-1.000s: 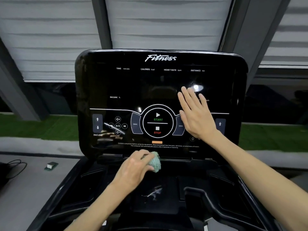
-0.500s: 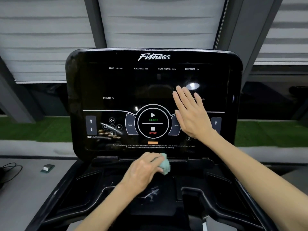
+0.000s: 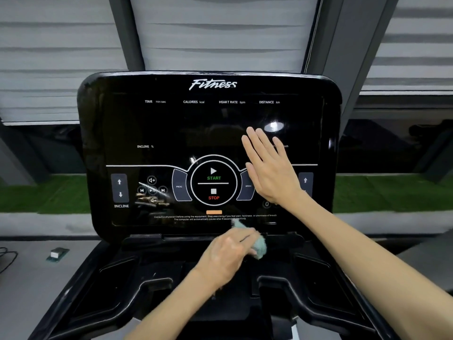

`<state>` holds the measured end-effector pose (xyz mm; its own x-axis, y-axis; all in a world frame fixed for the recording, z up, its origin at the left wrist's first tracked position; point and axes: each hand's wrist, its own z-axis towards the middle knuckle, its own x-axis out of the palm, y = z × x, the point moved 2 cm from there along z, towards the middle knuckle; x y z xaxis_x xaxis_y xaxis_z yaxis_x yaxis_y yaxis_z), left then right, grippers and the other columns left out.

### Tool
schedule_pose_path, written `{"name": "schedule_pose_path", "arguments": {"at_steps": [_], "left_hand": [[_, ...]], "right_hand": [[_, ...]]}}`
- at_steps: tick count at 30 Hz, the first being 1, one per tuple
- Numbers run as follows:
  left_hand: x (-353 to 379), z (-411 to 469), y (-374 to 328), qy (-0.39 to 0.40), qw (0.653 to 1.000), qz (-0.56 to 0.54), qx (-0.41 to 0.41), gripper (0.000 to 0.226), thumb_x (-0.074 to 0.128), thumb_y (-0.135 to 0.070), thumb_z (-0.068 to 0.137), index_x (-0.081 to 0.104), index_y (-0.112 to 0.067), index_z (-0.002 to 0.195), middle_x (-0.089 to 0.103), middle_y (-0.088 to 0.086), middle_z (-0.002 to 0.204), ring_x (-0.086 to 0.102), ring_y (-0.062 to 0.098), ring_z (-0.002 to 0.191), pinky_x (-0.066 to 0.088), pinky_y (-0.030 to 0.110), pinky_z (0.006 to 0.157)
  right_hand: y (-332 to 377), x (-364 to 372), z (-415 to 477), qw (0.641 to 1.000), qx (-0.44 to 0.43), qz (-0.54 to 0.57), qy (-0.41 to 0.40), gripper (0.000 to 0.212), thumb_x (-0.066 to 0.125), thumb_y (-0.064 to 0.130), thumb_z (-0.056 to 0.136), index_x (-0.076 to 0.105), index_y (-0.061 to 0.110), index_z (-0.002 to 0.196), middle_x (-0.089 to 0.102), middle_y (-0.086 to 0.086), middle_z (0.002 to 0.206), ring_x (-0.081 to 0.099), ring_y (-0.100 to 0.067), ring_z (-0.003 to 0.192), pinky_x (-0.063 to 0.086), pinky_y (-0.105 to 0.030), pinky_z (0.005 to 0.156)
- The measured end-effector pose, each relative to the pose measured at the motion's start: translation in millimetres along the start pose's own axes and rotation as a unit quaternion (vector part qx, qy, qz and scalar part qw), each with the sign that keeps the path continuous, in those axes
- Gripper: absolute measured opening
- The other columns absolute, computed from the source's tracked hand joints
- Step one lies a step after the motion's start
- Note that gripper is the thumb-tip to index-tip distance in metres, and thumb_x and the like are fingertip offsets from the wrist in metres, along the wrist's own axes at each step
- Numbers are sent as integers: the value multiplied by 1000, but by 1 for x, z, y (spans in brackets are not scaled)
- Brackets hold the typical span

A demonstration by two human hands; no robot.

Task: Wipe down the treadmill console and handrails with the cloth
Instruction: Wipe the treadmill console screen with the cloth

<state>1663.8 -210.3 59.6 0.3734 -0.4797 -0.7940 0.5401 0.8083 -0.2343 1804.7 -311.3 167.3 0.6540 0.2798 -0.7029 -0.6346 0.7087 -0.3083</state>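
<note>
Small block (image 3: 56, 254) near a black cable (image 3: 7, 260) — green turf (image 3: 41, 192) behind, blinds (image 3: 61, 57) above.

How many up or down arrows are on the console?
3. Above INCLINE, the left up arrow sits over the down arrow; the right up arrow is at the right edge. The right hand may hide another below it.

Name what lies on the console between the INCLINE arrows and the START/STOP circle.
The head view shows the volume and playback icons, streaked by reflections, then the PROG button right beside the START/STOP circle.
</note>
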Motion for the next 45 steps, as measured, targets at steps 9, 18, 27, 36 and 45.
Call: {"name": "schedule_pose_path", "arguments": {"at_steps": [9, 18, 27, 36, 45], "left_hand": [[29, 11, -13, -66, 997, 27, 5, 29, 62, -19, 87, 67, -1, 109, 70, 8, 106, 66, 20, 97, 57, 28, 82], [68, 82, -73, 117, 985, 91, 92, 33, 91, -35, 40, 72, -26, 66, 63, -12, 66, 62, 2, 66, 46, 13, 55], [45, 54, -32, 10, 995, -89, 47, 36, 79, -9, 72, 70, -3, 107, 72, 10, 108, 71, 22, 96, 59, 30, 78], [16, 36, -12, 26, 998, -51, -12, 45, 57, -48, 86, 64, -17, 117, 66, -4, 114, 61, 12, 102, 54, 26, 84], [-2, 25, -2, 62, 987, -83, -120, 61, 75, -41, 82, 49, -19, 133, 54, -10, 125, 49, 2, 115, 36, 13, 99]], "right_hand": [[1, -1, 0, 1000, 4, 4, -2, 55, 30, 28, 101, 22, 6, 151, 18, -13, 159, 16, -28, 147, 16, -45, 116], [-1, -1, -1, 1000, 0, 28, 2, 55, 32, 28, 100, 24, 7, 150, 20, -12, 158, 17, -26, 146, 18, -44, 117], [-2, -5, -2, 999, -2, 42, 14, 55, 32, 27, 101, 24, 7, 151, 19, -11, 159, 16, -26, 147, 16, -43, 118], [-23, -51, -45, 982, 37, 183, -16, 31, 46, 6, 84, 66, 1, 108, 71, -13, 103, 67, -31, 93, 55, -41, 80], [27, -29, -143, 923, 35, 341, 175, 51, 61, 32, 91, 47, 14, 136, 45, -1, 130, 47, -15, 115, 44, -28, 97]]}}
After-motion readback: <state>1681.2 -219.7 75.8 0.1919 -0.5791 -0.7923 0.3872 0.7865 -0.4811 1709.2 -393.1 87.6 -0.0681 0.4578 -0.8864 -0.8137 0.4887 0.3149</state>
